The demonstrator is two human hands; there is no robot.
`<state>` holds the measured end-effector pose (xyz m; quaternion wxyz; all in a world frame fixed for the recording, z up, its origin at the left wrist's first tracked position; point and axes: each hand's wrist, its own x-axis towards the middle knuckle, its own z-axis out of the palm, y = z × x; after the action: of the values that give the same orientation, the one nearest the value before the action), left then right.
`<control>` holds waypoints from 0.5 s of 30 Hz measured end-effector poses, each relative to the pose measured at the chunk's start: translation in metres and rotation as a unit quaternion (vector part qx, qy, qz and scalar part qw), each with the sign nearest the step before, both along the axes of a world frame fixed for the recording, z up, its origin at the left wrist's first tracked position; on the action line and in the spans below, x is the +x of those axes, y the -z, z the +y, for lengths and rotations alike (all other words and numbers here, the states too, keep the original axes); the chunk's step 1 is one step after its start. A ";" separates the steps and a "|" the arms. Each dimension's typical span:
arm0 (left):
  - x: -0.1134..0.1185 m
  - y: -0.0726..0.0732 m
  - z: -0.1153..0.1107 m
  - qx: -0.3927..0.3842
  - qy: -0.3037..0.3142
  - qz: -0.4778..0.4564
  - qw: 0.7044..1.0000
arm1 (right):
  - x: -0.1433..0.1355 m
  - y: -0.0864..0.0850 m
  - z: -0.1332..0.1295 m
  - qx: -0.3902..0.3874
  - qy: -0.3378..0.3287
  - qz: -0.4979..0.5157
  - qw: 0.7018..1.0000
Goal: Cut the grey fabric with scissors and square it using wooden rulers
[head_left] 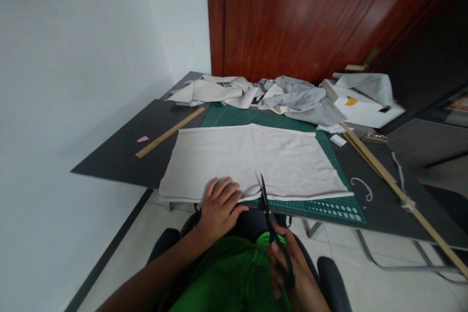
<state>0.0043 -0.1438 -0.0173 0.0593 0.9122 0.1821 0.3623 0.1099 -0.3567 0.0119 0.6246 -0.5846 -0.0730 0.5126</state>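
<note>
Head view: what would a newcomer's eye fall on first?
The pale cloth over the green cutting mat draws the eye, the left hand on its near edge and black scissors, held in the right hand, at that edge. Behind the table rises a reddish-brown wooden door. Crumpled fabric lies along the table's far side.

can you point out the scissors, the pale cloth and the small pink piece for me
Scissors (267,212): head view, near the pivot where the blades meet.
Pale cloth (252,162): head view, the middle of its upper face.
Small pink piece (142,139): head view, the middle of its flat top.
</note>
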 end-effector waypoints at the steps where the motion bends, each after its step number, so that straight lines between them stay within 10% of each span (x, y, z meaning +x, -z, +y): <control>1: 0.001 0.000 -0.001 -0.011 0.009 -0.015 1.000 | 0.001 0.002 0.000 0.003 0.005 0.008 1.000; 15: 0.005 -0.004 -0.007 -0.048 0.016 -0.075 0.996 | 0.005 -0.002 0.004 0.026 0.061 0.034 0.997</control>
<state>0.0090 -0.1508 -0.0131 0.1222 0.8811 0.1798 0.4200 0.1149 -0.3527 0.0137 0.6720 -0.5533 -0.0292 0.4913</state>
